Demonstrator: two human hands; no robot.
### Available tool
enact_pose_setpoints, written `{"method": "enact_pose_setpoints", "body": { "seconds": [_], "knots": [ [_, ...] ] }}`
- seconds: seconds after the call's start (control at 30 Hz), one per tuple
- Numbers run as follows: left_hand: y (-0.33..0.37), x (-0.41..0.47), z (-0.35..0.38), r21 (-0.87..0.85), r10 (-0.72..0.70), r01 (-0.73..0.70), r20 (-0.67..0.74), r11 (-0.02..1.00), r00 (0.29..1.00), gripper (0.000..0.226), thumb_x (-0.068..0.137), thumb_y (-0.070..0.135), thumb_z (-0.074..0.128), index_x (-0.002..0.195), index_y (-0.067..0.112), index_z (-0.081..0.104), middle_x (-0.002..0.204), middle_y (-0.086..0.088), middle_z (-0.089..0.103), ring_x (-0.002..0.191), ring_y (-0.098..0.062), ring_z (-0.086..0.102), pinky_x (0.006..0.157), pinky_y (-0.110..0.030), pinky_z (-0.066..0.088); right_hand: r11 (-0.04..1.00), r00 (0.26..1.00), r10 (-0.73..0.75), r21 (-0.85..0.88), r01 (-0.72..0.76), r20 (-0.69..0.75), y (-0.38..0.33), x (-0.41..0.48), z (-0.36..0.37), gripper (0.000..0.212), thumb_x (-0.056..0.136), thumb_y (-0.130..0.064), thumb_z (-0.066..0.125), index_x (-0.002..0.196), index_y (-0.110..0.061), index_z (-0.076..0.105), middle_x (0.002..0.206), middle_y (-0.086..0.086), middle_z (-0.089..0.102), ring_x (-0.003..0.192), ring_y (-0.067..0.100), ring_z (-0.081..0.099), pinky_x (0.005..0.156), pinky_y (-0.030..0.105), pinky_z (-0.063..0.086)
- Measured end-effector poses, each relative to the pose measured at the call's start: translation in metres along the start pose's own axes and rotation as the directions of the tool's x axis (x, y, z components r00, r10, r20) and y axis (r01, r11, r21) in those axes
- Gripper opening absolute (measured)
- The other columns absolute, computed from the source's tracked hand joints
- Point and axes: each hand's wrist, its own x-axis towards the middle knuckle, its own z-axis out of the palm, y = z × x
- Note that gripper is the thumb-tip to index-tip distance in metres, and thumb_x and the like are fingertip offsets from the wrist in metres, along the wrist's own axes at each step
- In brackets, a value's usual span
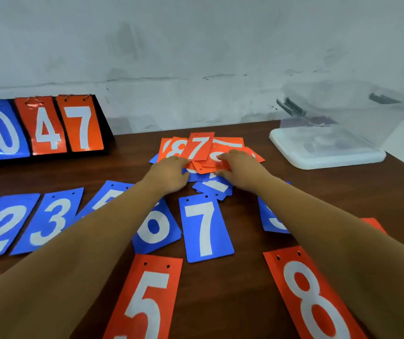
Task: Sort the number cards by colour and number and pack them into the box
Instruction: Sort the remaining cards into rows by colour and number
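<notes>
Beyond the laid-out blue cards (49, 221), left hand (169, 172) and right hand (242, 168) rest on the unsorted card pile (199, 146), grasp indeterminate; sorting incomplete; clear box (357, 113) not yet packed.

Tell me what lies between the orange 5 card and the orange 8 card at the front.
Only bare brown table, in the head view, separates the orange 5 card and the orange 8 card.
</notes>
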Motion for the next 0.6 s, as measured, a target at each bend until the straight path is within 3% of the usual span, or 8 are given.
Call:
{"method": "enact_pose_setpoints", "body": {
  "seconds": [0.1, 0.17, 0.27, 0.3, 0.37, 0.43, 0.47, 0.6],
  "knots": [
    [-0.002, -0.003, -0.001, 0.079, 0.027, -0.023, -0.044, 0.997, 0.999, 0.044, 0.100, 0.036, 0.045, 0.141, 0.021, 0.048, 0.147, -0.005, 0.045, 0.135, -0.024, 0.041, 0.110, -0.043, 0.036, 0.978, 0.983, -0.136, -0.173, 0.113, -0.124, -0.003, -0.003, 0.003, 0.033, 0.100, -0.032, 0.043, 0.129, -0.025, 0.058, 0.125, 0.004, 0.059, 0.112, 0.027, 0.055, 0.099, 0.044, 0.043],
    [-0.001, -0.009, -0.004, 0.074, 0.029, -0.014, -0.213, 0.997, 0.977, 0.038, 0.101, 0.038, 0.042, 0.126, 0.017, 0.062, 0.136, -0.007, 0.053, 0.125, -0.025, 0.047, 0.104, -0.043, 0.040, 0.970, 0.960, -0.166, -0.213, 0.117, -0.228, -0.005, -0.010, 0.002, 0.028, 0.100, -0.024, 0.042, 0.119, -0.021, 0.062, 0.111, 0.005, 0.065, 0.098, 0.026, 0.060, 0.091, 0.041, 0.045],
    [0.015, -0.025, -0.018, -0.247, -0.138, 0.038, -0.399, 0.968, 0.907, 0.048, 0.102, 0.043, 0.040, 0.094, 0.005, 0.068, 0.099, -0.015, 0.064, 0.085, -0.019, 0.058, 0.076, -0.031, 0.046, 0.990, 0.879, -0.131, -0.106, 0.093, -0.459, -0.012, -0.027, -0.008, 0.025, 0.099, -0.020, 0.047, 0.113, -0.012, 0.065, 0.101, 0.010, 0.070, 0.086, 0.032, 0.062, 0.079, 0.041, 0.046],
    [0.022, -0.031, -0.025, -0.492, -0.262, 0.086, -0.302, 0.867, 0.917, 0.053, 0.100, 0.048, 0.041, 0.093, 0.004, 0.068, 0.091, -0.015, 0.068, 0.075, -0.018, 0.063, 0.068, -0.028, 0.047, 0.994, 0.848, -0.110, -0.041, 0.105, -0.519, -0.016, -0.033, -0.012, 0.024, 0.098, -0.018, 0.049, 0.112, -0.009, 0.066, 0.100, 0.012, 0.070, 0.084, 0.034, 0.063, 0.076, 0.041, 0.046],
    [0.034, -0.041, -0.038, -0.905, -0.332, 0.247, 0.128, 0.346, 0.935, 0.057, 0.094, 0.058, 0.048, 0.104, 0.005, 0.066, 0.092, -0.016, 0.074, 0.077, -0.024, 0.074, 0.071, -0.030, 0.056, 0.983, 0.791, -0.130, 0.023, 0.180, -0.598, -0.028, -0.049, -0.018, 0.020, 0.094, -0.013, 0.054, 0.106, -0.007, 0.069, 0.095, 0.013, 0.071, 0.082, 0.034, 0.064, 0.072, 0.041, 0.049],
    [0.037, -0.052, -0.045, -0.945, -0.202, 0.324, 0.326, -0.043, 0.924, 0.047, 0.094, 0.046, 0.058, 0.116, 0.004, 0.060, 0.101, -0.020, 0.073, 0.090, -0.032, 0.074, 0.078, -0.037, 0.059, 0.952, 0.753, -0.251, -0.015, 0.305, -0.609, -0.041, -0.063, -0.020, 0.015, 0.088, -0.009, 0.059, 0.096, -0.006, 0.071, 0.089, 0.011, 0.072, 0.081, 0.033, 0.066, 0.073, 0.040, 0.052],
    [0.037, -0.057, -0.047, -0.943, -0.197, 0.312, 0.329, -0.116, 0.923, 0.038, 0.095, 0.031, 0.061, 0.120, 0.003, 0.057, 0.103, -0.019, 0.073, 0.091, -0.031, 0.073, 0.078, -0.037, 0.060, 0.932, 0.742, -0.311, -0.036, 0.361, -0.594, -0.044, -0.068, -0.019, 0.014, 0.086, -0.007, 0.061, 0.094, -0.007, 0.072, 0.090, 0.010, 0.073, 0.083, 0.033, 0.068, 0.078, 0.041, 0.053],
    [0.029, -0.076, -0.044, -0.968, -0.366, 0.248, 0.237, -0.018, 0.900, 0.034, 0.092, 0.001, 0.061, 0.126, -0.001, 0.057, 0.116, -0.016, 0.066, 0.097, -0.026, 0.070, 0.071, -0.036, 0.060, 0.930, 0.771, -0.324, -0.033, 0.367, -0.549, -0.053, -0.082, -0.008, 0.025, 0.087, -0.007, 0.066, 0.111, -0.011, 0.070, 0.126, 0.012, 0.064, 0.120, 0.032, 0.057, 0.101, 0.046, 0.043]
  ]
}}
